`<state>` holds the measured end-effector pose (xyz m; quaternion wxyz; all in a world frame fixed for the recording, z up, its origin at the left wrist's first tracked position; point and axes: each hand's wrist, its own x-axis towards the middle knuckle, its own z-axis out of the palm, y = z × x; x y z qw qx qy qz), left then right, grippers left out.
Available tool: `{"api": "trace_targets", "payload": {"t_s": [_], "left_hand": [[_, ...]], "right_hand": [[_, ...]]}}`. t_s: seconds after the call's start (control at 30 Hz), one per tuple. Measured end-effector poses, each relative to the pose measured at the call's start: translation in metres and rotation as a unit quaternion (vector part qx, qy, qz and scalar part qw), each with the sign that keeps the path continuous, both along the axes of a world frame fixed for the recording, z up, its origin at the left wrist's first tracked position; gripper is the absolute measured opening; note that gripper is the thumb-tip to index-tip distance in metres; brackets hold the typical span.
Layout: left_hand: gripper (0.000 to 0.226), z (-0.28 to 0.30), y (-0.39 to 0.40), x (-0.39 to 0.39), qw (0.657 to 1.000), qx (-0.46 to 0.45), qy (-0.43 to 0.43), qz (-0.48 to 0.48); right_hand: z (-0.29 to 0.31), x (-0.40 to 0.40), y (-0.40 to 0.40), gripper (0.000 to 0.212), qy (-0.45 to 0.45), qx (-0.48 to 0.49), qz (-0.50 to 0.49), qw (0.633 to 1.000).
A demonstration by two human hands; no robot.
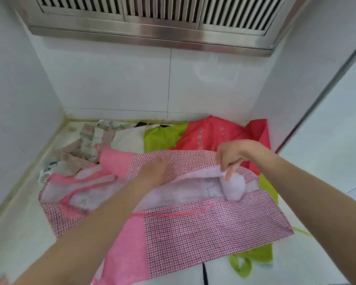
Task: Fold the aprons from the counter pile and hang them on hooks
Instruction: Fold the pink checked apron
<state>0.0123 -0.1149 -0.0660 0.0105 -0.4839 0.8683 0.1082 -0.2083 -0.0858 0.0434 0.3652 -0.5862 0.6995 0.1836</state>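
Pink apron (203, 229) edge seemingly in right hand (232, 156)

Bright even light, soft shadows, motion blur, curved wide-angle edges

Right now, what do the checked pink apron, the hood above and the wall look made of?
Checked pink apron: thin woven cloth, matte, probably cotton; it creases and shows a paler reverse. Hood: brushed stainless steel by its grey sheen. Wall: glossy white tile, with grout lines and reflections.
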Motion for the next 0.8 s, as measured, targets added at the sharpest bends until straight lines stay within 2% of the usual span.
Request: {"api": "trace_targets", "payload": {"t_s": [0.07,0.1,0.17,0.2,0.27,0.33,0.47,0.6,0.73,0.8], "left_hand": [[0.062,0.000,0.000,0.000,0.998,-0.020,0.035,-0.057],[0.061,0.003,0.000,0.001,0.996,-0.033,0.035,-0.078],[0.061,0.005,-0.002,0.001,0.996,-0.025,-0.027,-0.080],[0.056,0.000,-0.006,0.001,0.996,-0.023,-0.060,-0.060],[0.037,-0.011,-0.023,0.005,0.994,-0.025,-0.091,0.048],[0.030,-0.006,-0.037,0.012,0.984,-0.001,-0.071,0.165],[0.026,0.035,-0.075,0.035,0.971,-0.067,-0.025,0.227],[0.022,0.068,-0.107,0.042,0.961,-0.102,0.021,0.257],[0.024,0.069,-0.103,0.039,0.973,-0.077,-0.082,0.203],[0.024,0.064,-0.098,0.035,0.977,-0.059,-0.124,0.166]], "right_hand": [[0.008,-0.017,-0.012,0.038,0.021,-0.115,-0.039,0.992],[0.012,-0.022,-0.017,0.032,0.015,-0.183,-0.070,0.981],[0.016,-0.028,-0.035,0.005,-0.012,-0.289,-0.121,0.950],[0.019,-0.028,-0.044,0.012,-0.002,-0.331,-0.123,0.935],[0.022,-0.025,-0.064,0.023,0.018,-0.383,-0.113,0.916],[0.026,-0.025,-0.084,0.025,0.061,-0.416,-0.101,0.901],[0.027,-0.039,-0.120,0.027,0.147,-0.478,-0.071,0.863],[0.010,-0.049,-0.143,0.027,0.105,-0.504,-0.076,0.854],[-0.014,-0.055,-0.135,0.024,0.143,-0.451,-0.037,0.880],[-0.017,-0.063,-0.124,0.027,0.175,-0.440,-0.026,0.880]]}}
